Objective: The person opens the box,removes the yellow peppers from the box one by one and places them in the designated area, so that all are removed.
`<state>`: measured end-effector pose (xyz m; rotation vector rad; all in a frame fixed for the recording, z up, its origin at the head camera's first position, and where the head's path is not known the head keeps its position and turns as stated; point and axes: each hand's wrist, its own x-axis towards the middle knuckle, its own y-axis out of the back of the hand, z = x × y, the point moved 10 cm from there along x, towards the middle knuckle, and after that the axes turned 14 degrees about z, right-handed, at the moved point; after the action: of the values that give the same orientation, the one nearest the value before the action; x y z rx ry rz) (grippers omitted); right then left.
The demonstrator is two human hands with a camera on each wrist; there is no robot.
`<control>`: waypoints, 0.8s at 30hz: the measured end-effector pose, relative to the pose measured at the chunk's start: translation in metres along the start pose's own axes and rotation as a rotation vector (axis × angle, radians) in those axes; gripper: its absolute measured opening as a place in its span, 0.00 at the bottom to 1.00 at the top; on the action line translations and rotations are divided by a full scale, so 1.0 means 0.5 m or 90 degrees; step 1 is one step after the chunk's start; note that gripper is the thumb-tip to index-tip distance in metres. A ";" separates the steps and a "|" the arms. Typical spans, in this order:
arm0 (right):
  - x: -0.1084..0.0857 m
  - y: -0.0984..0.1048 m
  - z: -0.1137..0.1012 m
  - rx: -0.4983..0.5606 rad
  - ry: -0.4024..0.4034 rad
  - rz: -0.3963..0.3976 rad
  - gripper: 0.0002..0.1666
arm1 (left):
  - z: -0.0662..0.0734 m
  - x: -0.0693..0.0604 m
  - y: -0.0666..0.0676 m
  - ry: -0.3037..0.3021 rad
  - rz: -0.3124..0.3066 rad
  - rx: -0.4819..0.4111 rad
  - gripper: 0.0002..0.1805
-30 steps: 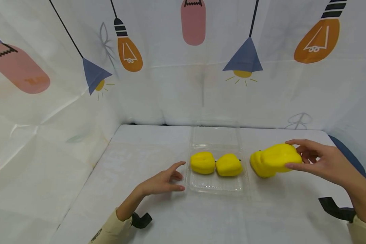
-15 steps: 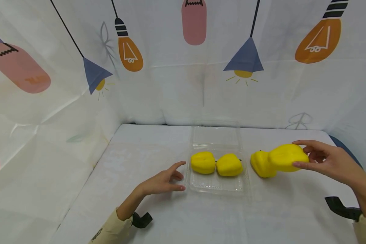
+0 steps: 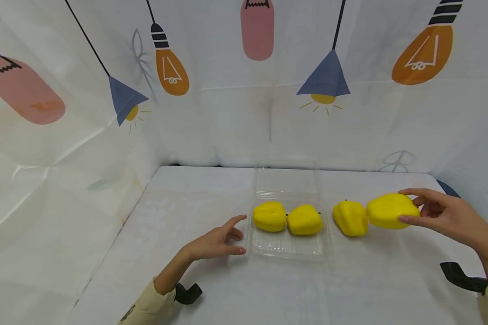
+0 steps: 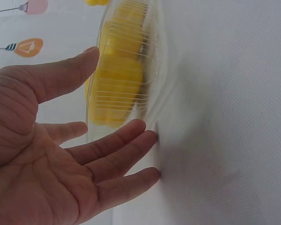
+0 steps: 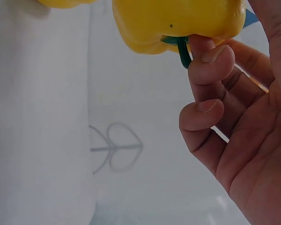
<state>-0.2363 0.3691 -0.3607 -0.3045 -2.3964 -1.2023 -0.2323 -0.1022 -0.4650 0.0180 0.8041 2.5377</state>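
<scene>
Thumb and fingers of my right hand (image 3: 451, 216) grip a yellow bell pepper (image 3: 391, 211) over the right of the table. The right wrist view shows this bell pepper (image 5: 178, 21) with a green stem. Just left of it another yellow bell pepper (image 3: 350, 218) lies on the table. Two more, a left bell pepper (image 3: 269, 216) and a right bell pepper (image 3: 305, 220), sit in a clear plastic clamshell box (image 3: 286, 248) with its lid raised at the back. My left hand (image 3: 217, 243) is beside the box's left edge, fingers spread and holding nothing.
A white-covered table (image 3: 179, 194) carries everything. Behind it hangs a white printed curtain (image 3: 227, 122), which also runs along the left side. A strap (image 3: 465, 277) hangs at the right wrist.
My right hand has moved to the right with its bell pepper, away from the one lying on the table, which now shows whole. The left hand has stayed in place.
</scene>
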 end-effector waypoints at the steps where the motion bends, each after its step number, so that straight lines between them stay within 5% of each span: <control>1: -0.001 -0.001 0.004 -0.002 -0.004 -0.002 0.32 | 0.001 0.000 0.000 -0.002 0.000 -0.002 0.47; 24: -0.026 -0.033 0.097 -0.034 -0.066 -0.056 0.34 | 0.003 -0.001 0.002 0.000 -0.001 -0.002 0.47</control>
<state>-0.2452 0.3981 -0.4041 -0.2869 -2.4917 -1.3216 -0.2320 -0.1023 -0.4633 0.0172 0.8003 2.5365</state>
